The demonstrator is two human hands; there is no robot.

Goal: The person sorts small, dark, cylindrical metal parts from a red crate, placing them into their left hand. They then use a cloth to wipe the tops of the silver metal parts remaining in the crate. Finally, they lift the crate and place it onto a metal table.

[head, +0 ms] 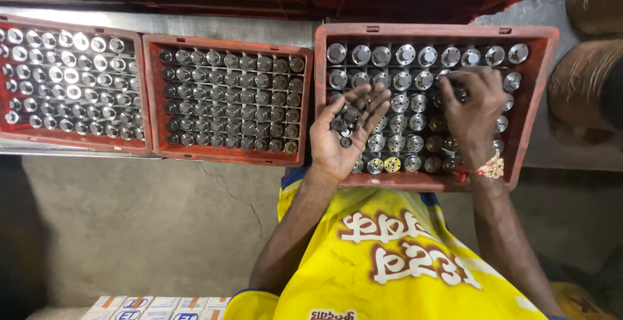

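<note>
A heap of small dark metal pieces is cradled in the left hand, whose grip is cupped palm up with the fingers loosely spread, just above the near-left part of a red crate. The pieces look hard, smooth and heavy for their size, likely to roll or slip if the palm is tilted; each is best pinched by its rim between fingertips. The right hand is closed at the fingertips, pressed down among the shiny flanged metal parts standing in rows beneath it; whether a piece is pinched there cannot be told. Two more filled crates lie on the tabletop, left of the cupped grip.
</note>
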